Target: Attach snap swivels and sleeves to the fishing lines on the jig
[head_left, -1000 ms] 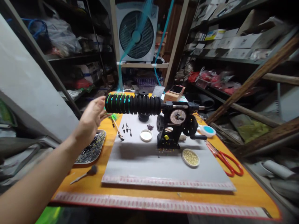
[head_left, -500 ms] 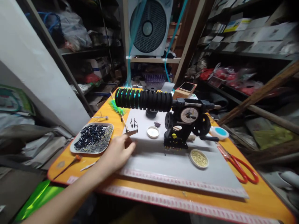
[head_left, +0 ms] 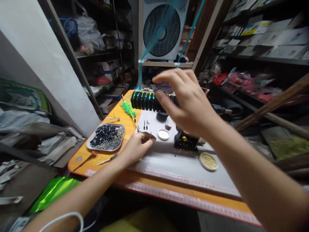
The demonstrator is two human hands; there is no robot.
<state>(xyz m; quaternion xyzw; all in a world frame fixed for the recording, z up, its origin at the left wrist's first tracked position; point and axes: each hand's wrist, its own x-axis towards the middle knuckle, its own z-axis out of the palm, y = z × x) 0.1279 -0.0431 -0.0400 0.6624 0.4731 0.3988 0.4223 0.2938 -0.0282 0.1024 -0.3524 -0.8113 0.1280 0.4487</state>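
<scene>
My left hand (head_left: 135, 147) rests low over the white board (head_left: 166, 163), its thumb and forefinger close together. Whatever may be between the fingertips is too small to make out. Just beyond it stand small black upright pieces (head_left: 145, 124). My right hand (head_left: 189, 96) is raised, blurred, with thumb and fingers apart and nothing between them. It hangs in front of a black ribbed roller (head_left: 142, 100) wound with green strands, hiding the roller's right part and most of the black stand (head_left: 184, 141). A shallow white dish (head_left: 163, 134) lies between the left hand and the stand.
At left, a tray (head_left: 88, 144) holds black tubes and small grey bits. Thin tools, including an orange-tipped one (head_left: 90, 155), lie before it. A dish of yellowish beads (head_left: 208, 161) sits at right. Teal strands (head_left: 140, 75) hang by a fan (head_left: 162, 30). Shelves flank the table.
My right hand has come into view from the right, up in front of the roller and stand. My left thumb and forefinger have drawn closer together. The whole view has shifted slightly.
</scene>
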